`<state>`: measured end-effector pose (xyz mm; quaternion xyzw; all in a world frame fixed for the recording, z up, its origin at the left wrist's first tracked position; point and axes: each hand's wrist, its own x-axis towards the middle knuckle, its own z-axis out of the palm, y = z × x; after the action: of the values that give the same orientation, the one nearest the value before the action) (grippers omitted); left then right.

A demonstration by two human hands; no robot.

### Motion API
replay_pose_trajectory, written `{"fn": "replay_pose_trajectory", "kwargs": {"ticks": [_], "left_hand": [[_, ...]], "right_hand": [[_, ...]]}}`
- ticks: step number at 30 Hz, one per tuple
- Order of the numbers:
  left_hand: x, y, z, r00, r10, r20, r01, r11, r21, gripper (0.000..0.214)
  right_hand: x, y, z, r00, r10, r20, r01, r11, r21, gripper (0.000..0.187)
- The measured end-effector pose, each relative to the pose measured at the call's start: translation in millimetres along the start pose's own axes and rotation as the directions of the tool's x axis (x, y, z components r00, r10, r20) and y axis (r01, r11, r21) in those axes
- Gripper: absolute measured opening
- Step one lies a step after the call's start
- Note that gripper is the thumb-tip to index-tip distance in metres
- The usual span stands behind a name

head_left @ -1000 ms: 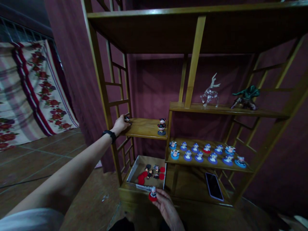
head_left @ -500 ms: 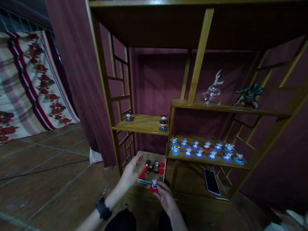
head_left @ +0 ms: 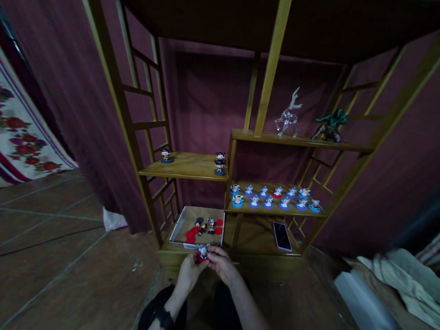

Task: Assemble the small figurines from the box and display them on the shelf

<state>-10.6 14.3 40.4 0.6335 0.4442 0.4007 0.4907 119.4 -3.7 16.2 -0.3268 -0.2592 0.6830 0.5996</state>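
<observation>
A small figurine point(head_left: 203, 253) with a pale head and a red base is held between both hands, low in front of the shelf unit. My left hand point(head_left: 189, 270) grips it from the left, fingers closed at the red base. From the right, my right hand point(head_left: 222, 263) pinches it, and the fingers partly cover it. Just beyond the hands lies a shallow cardboard box point(head_left: 180, 229). Inside are several dark figurines point(head_left: 202, 229) and loose red discs point(head_left: 190, 236).
Two rows of blue and purple figurines point(head_left: 268, 202) stand on the right shelf, with a phone point(head_left: 282, 236) below. Dark-haired figurines point(head_left: 220, 165) occupy the left shelf. Above right stand a clear deer ornament point(head_left: 287, 119) and a green-cloaked figure point(head_left: 332, 124). A white box point(head_left: 364, 300) lies at right.
My left hand has come back from over the box and closed on the figurine beside my right hand. The view has shifted to the right and down.
</observation>
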Motion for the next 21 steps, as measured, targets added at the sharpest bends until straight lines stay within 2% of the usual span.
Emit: {"fn": "replay_pose_trajectory", "kwargs": {"ticks": [4, 6, 8, 12, 21], "left_hand": [[-1, -1, -2.4, 0.997, 0.006, -0.076, 0.006, 0.988, 0.157, 0.030], [-1, 2, -3.8, 0.991, 0.023, -0.135, 0.015, 0.961, 0.275, 0.030], [-2, 6, -5.0, 0.987, 0.067, -0.149, -0.005, 0.925, 0.380, 0.027], [-6, 11, -5.8, 0.983, 0.171, -0.065, -0.118, 0.866, 0.485, 0.024], [-13, -5, -10.6, 0.952, 0.292, 0.092, -0.296, 0.801, 0.521, 0.031]], "right_hand": [[0, 0, 2, 1.000, 0.024, 0.012, -0.023, 1.000, -0.017, 0.035], [0, 1, 3, 0.999, 0.041, 0.023, -0.040, 0.999, -0.022, 0.035], [0, 2, 3, 0.998, 0.048, 0.028, -0.047, 0.998, -0.041, 0.034], [4, 7, 0, 0.999, 0.048, -0.002, -0.048, 0.993, -0.107, 0.027], [13, 16, -6, 0.999, 0.031, -0.018, -0.034, 0.989, -0.141, 0.026]]}}
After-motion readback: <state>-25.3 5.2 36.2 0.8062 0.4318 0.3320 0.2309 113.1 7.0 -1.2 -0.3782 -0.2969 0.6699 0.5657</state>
